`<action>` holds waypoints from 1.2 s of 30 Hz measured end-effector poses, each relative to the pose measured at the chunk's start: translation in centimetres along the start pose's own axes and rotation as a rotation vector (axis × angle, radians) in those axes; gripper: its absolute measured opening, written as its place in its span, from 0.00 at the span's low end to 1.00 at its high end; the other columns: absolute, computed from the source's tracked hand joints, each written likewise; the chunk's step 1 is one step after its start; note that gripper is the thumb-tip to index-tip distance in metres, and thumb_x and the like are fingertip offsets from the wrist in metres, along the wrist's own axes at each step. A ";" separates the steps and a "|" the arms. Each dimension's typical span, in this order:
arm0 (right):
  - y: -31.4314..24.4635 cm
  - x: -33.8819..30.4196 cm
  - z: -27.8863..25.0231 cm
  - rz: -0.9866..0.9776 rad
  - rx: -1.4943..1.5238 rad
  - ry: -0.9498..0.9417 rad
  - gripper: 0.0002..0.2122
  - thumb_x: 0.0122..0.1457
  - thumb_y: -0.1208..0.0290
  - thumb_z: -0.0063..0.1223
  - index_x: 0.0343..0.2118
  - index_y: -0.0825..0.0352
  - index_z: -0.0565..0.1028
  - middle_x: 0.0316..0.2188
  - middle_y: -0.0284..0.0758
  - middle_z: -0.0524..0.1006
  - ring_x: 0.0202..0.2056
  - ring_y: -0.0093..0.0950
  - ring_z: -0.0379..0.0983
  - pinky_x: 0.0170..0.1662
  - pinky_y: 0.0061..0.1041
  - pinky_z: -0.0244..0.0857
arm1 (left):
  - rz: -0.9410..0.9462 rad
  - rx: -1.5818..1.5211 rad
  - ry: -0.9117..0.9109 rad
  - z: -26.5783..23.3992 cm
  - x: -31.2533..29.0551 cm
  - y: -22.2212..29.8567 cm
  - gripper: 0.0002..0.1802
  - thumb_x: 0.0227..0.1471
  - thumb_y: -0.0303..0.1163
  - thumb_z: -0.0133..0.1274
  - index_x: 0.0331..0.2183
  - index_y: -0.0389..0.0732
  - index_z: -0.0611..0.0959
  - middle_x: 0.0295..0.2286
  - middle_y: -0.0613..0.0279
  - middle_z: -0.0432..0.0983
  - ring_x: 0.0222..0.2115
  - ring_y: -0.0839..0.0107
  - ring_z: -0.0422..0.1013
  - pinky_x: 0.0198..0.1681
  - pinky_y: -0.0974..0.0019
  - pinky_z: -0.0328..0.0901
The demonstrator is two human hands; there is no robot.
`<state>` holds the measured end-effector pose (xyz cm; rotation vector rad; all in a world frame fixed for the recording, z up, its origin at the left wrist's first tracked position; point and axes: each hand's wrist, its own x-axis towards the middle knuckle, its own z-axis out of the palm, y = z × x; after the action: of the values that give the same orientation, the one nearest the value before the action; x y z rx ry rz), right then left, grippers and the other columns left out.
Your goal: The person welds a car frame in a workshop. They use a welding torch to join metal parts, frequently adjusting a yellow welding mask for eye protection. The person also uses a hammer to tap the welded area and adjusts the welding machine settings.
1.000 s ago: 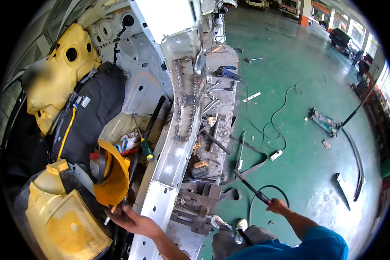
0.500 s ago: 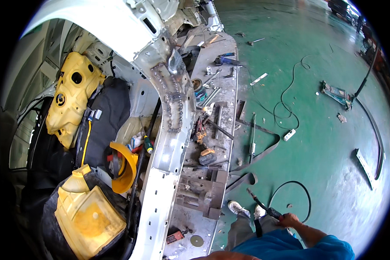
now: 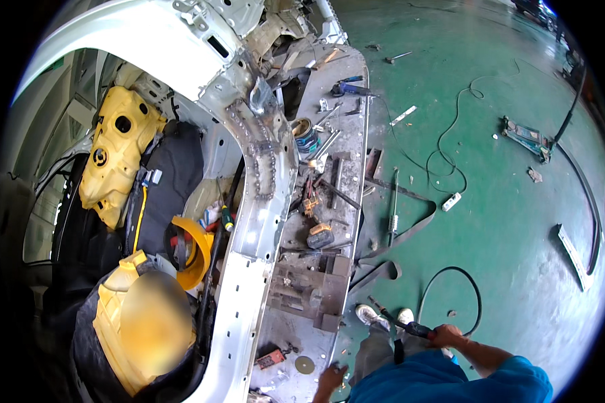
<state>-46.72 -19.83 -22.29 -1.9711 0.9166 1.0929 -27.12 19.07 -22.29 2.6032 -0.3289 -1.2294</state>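
My right hand is closed around the handle of a welding torch, held low in front of my legs. Its thin neck points up and to the left, and a black cable loops away behind it. Down by the bench's near right edge is my left hand, with fingers stretched out and nothing visible in them. Left of both hands runs a white car body frame. Rows of weld spots mark its bare metal section.
A metal bench carries a can, an angle grinder, a battery tool and a red box. Yellow tanks sit inside the car. On the green floor lie a power strip, cords and a jack.
My left hand has come into view beside the bench edge; before, only part of that arm showed. The torch in my right hand has shifted slightly left.
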 end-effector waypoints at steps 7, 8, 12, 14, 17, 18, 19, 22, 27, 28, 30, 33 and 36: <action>-0.2 0.0 1.0 0.029 0.108 -0.029 0.26 0.38 0.47 0.65 0.39 0.57 0.81 0.38 0.40 0.80 0.41 0.39 0.77 0.44 0.38 0.71 | -0.276 -0.552 -0.104 3.8 -8.3 2.9 0.20 0.53 0.39 0.56 0.46 0.39 0.81 0.38 0.51 0.78 0.35 0.66 0.74 0.32 0.62 0.70; -0.3 -0.5 0.9 0.035 0.151 -0.042 0.26 0.38 0.47 0.65 0.39 0.58 0.81 0.38 0.40 0.80 0.41 0.39 0.77 0.45 0.38 0.70 | -0.430 -0.643 -0.111 1.8 -9.9 4.3 0.19 0.53 0.38 0.57 0.45 0.39 0.82 0.38 0.53 0.79 0.33 0.68 0.74 0.30 0.64 0.70; -0.7 -3.4 0.6 0.058 0.232 -0.050 0.27 0.37 0.49 0.67 0.38 0.64 0.80 0.38 0.43 0.80 0.41 0.40 0.77 0.44 0.38 0.71 | -0.097 -0.899 -0.273 3.1 -14.5 -3.0 0.14 0.53 0.24 0.56 0.43 0.33 0.80 0.30 0.58 0.78 0.21 0.76 0.70 0.22 0.76 0.63; -0.4 -3.1 2.2 0.039 0.254 -0.021 0.27 0.36 0.51 0.68 0.38 0.67 0.80 0.38 0.44 0.80 0.40 0.39 0.78 0.43 0.37 0.71 | 0.040 -0.827 -0.373 2.2 -15.3 -2.3 0.13 0.55 0.24 0.54 0.42 0.27 0.79 0.34 0.52 0.79 0.27 0.68 0.75 0.27 0.69 0.70; -0.7 -2.5 3.6 0.135 0.385 -0.024 0.24 0.36 0.57 0.70 0.36 0.68 0.80 0.34 0.43 0.81 0.36 0.36 0.79 0.39 0.35 0.72 | 0.182 -0.150 -0.619 0.7 -11.4 -2.9 0.23 0.54 0.49 0.51 0.44 0.42 0.81 0.38 0.51 0.80 0.39 0.54 0.76 0.43 0.57 0.69; -0.5 -2.3 4.1 0.127 0.377 -0.053 0.22 0.36 0.60 0.69 0.34 0.69 0.80 0.31 0.42 0.81 0.32 0.33 0.79 0.35 0.33 0.72 | 0.315 -0.001 -0.667 0.1 -10.4 -3.8 0.22 0.53 0.47 0.52 0.44 0.42 0.82 0.38 0.51 0.80 0.38 0.55 0.77 0.42 0.57 0.69; -0.5 -2.5 4.1 0.141 0.498 -0.037 0.20 0.36 0.62 0.68 0.32 0.70 0.79 0.28 0.41 0.81 0.30 0.33 0.79 0.33 0.34 0.71 | 0.123 0.079 -0.555 -4.1 -10.1 -0.2 0.17 0.52 0.43 0.53 0.40 0.43 0.82 0.36 0.50 0.80 0.35 0.56 0.77 0.38 0.56 0.70; 1.9 0.9 8.0 0.065 0.716 0.070 0.20 0.36 0.64 0.68 0.33 0.69 0.78 0.30 0.43 0.80 0.33 0.36 0.78 0.35 0.35 0.70 | 0.033 -0.124 0.152 -16.7 -10.6 6.2 0.08 0.51 0.34 0.58 0.35 0.44 0.80 0.31 0.55 0.80 0.28 0.63 0.78 0.30 0.60 0.70; -3.5 2.1 0.6 0.003 0.438 0.360 0.24 0.39 0.58 0.68 0.37 0.68 0.74 0.34 0.47 0.78 0.38 0.45 0.76 0.39 0.41 0.68 | 0.209 -0.222 0.769 -27.0 -11.8 8.7 0.15 0.52 0.22 0.54 0.44 0.31 0.80 0.29 0.54 0.79 0.28 0.72 0.74 0.32 0.69 0.68; -4.5 2.0 -1.0 -0.023 0.490 0.346 0.25 0.42 0.55 0.67 0.38 0.68 0.73 0.35 0.48 0.77 0.38 0.48 0.75 0.40 0.42 0.67 | 0.224 -0.139 0.873 -27.8 -11.1 7.6 0.14 0.53 0.23 0.54 0.43 0.31 0.80 0.29 0.53 0.80 0.28 0.70 0.74 0.35 0.67 0.68; -5.1 2.7 -3.2 -0.131 0.406 0.519 0.27 0.44 0.53 0.65 0.42 0.68 0.73 0.36 0.48 0.77 0.39 0.48 0.74 0.41 0.42 0.67 | 0.224 -0.172 0.977 -29.2 -9.8 6.2 0.13 0.53 0.23 0.54 0.42 0.31 0.81 0.29 0.52 0.80 0.28 0.69 0.74 0.35 0.66 0.68; -6.2 0.8 -7.0 -0.241 0.462 0.675 0.28 0.47 0.53 0.64 0.45 0.68 0.71 0.35 0.48 0.78 0.38 0.47 0.75 0.40 0.39 0.68 | 0.234 -0.141 1.014 -30.1 -8.5 4.2 0.14 0.52 0.25 0.55 0.42 0.32 0.81 0.29 0.52 0.80 0.28 0.67 0.74 0.35 0.66 0.68; -5.8 -0.7 -10.2 -0.256 0.496 0.706 0.25 0.48 0.57 0.64 0.45 0.67 0.71 0.31 0.47 0.78 0.35 0.45 0.76 0.37 0.37 0.69 | 0.334 -0.198 1.047 -30.9 -6.9 3.4 0.13 0.53 0.25 0.56 0.41 0.32 0.81 0.29 0.55 0.79 0.28 0.71 0.74 0.34 0.68 0.68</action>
<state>-38.15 -25.13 -16.25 -1.9713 1.1082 -0.0194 -7.68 21.71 2.78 2.4737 -0.3612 0.2498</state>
